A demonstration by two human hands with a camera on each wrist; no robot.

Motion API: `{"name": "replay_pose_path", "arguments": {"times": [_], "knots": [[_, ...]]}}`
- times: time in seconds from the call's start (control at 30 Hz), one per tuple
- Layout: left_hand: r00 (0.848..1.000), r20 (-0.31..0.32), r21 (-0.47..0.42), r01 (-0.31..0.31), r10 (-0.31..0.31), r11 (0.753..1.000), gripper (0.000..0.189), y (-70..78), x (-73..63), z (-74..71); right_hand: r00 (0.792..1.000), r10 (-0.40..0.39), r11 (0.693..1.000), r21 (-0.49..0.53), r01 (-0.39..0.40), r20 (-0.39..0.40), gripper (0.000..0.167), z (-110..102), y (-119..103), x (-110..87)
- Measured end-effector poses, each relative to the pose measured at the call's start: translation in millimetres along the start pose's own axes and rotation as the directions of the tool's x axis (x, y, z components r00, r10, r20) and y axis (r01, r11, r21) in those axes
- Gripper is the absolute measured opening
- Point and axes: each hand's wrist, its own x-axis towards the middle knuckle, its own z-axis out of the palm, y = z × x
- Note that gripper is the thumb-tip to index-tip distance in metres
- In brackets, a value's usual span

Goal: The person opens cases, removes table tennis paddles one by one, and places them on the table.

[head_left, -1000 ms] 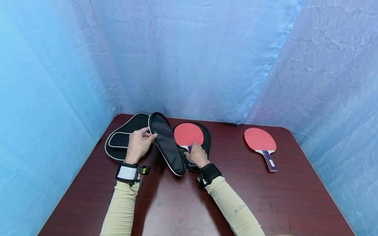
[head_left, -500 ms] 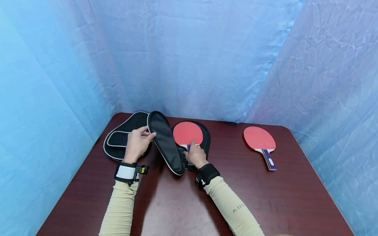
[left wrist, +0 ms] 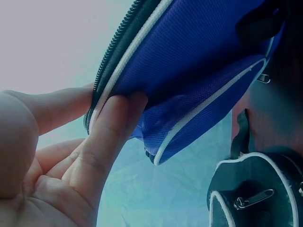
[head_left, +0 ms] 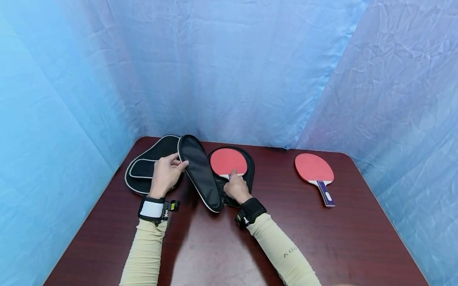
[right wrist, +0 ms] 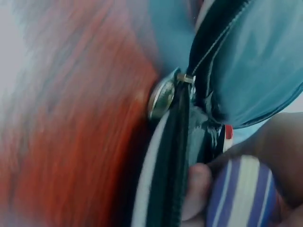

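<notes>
My left hand (head_left: pixel 165 174) pinches the white-piped, zippered edge of the raised flap (head_left: pixel 200 172) of a dark paddle case between thumb and fingers. In the left wrist view the flap (left wrist: pixel 189 56) shows its outer side with a pocket. The case's lower half (head_left: pixel 251 171) lies on the table with a red table tennis paddle (head_left: pixel 228 161) inside. My right hand (head_left: pixel 237 188) grips the paddle by its handle and hides most of it. In the right wrist view the striped butt of the handle (right wrist: pixel 244 191) shows beside the fingers, near the zipper edge.
A second black case (head_left: pixel 143 169) with white piping and a front pocket lies at the left, partly behind the left hand. Another red paddle (head_left: pixel 315 169) lies at the right of the dark red table (head_left: pixel 279 238). Blue cloth (head_left: pixel 222 71) hangs behind and at both sides.
The paddle in the case has shifted very slightly right, and the right hand now covers more of its handle. The left hand and the raised flap have barely moved.
</notes>
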Motion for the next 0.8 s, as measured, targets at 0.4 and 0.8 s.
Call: {"name": "replay_pose_path", "arguments": {"times": [0.4,0.8], "knots": [[1.0,0.006,0.008,-0.012,0.012,1.0,0.047,-0.1,-0.6,-1.8,0.999,0.023,1.0,-0.013,-0.024,-0.035,0.073,4.1,-1.9,-3.3],[1.0,0.009,0.011,-0.022,0.022,1.0,0.046,-2.8,-2.1,-4.4,0.999,-0.049,0.997,0.065,0.051,-0.023,0.069,-13.8,-1.9,-5.9]]}}
